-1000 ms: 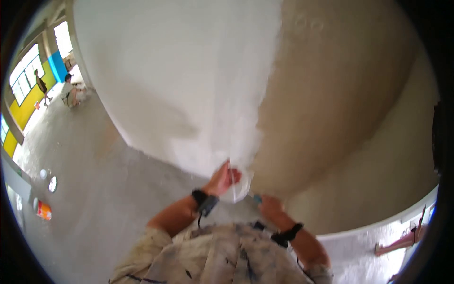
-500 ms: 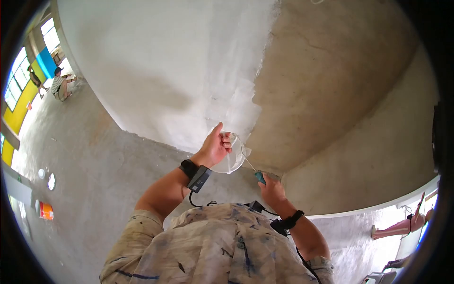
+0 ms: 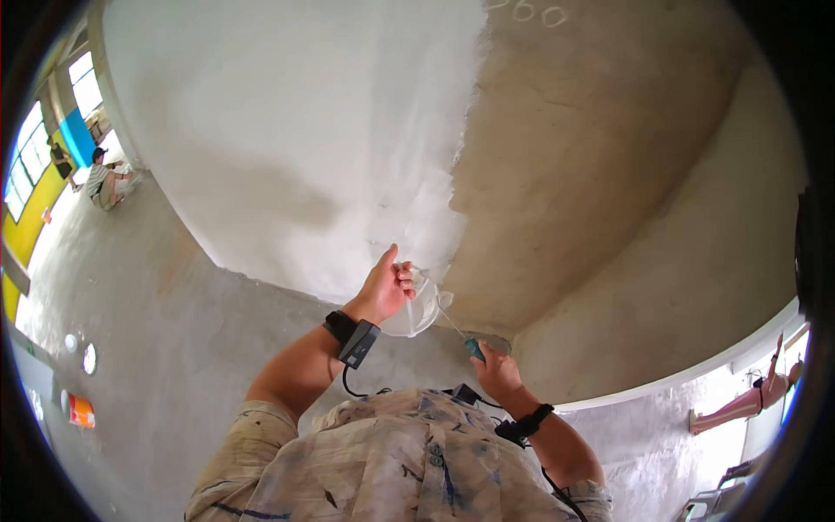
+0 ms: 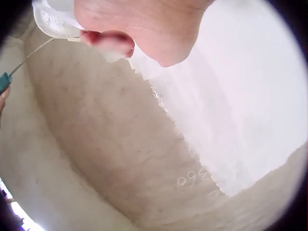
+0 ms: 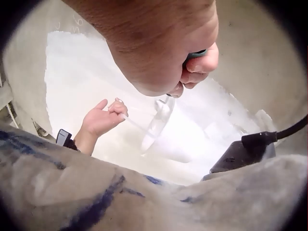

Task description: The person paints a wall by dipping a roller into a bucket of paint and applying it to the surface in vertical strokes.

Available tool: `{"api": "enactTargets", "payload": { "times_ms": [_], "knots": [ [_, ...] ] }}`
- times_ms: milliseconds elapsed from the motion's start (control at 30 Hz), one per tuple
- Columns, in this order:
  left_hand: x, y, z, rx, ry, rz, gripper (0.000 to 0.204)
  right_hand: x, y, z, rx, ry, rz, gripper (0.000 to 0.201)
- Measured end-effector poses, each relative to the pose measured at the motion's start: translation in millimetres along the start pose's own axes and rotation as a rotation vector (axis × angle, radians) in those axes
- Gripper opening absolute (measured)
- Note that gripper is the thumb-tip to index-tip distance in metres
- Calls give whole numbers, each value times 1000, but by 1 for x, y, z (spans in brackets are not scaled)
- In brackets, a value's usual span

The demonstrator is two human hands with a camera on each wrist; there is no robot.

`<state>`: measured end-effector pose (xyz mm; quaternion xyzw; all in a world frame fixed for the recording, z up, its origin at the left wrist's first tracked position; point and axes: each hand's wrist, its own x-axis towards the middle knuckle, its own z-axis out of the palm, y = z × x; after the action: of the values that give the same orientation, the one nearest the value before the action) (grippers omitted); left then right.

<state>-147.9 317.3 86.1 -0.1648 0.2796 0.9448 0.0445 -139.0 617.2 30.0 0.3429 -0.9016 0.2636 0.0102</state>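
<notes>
My left hand (image 3: 388,287) has its fingers curled round the handle of a white bucket (image 3: 416,318), thumb raised; the bucket hangs beside its palm. In the right wrist view the handle strap runs from the fingers of the left hand (image 5: 103,120) to the bucket rim (image 5: 148,140). My right hand (image 3: 499,371) grips the teal handle (image 3: 474,348) of a tool whose thin metal rod reaches the bucket's rim. The tool's far end is hidden. Ahead stands a wall, with white paint (image 3: 287,113) on the left and bare brown plaster (image 3: 574,157) on the right.
An orange-labelled can (image 3: 80,411) lies on the grey floor (image 3: 174,348) at left, near two small round white items. One person (image 3: 104,181) squats far left, another (image 3: 61,161) stands behind. A person in pink (image 3: 748,403) is at far right.
Since half a second ago, the hands and bucket sit slightly lower and further left in the head view. The view has shifted, bringing chalk marks into sight at the top of the wall. Both grips are unchanged.
</notes>
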Motion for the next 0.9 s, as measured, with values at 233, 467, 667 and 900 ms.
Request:
{"api": "enactTargets", "payload": {
  "times_ms": [233,467,667,900],
  "knots": [
    [-1,-1,1,0,36,4,42,-7,-2,1,-24,-124,115,39],
    [4,-1,-4,10,7,-11,43,-12,-5,1,-1,-99,146,39],
    [8,-3,-3,30,-15,-10,43,-16,-6,4,-20,-18,112,36],
    [8,-4,2,15,7,-31,42,-16,-12,-1,62,-65,168,32]
  ]
}}
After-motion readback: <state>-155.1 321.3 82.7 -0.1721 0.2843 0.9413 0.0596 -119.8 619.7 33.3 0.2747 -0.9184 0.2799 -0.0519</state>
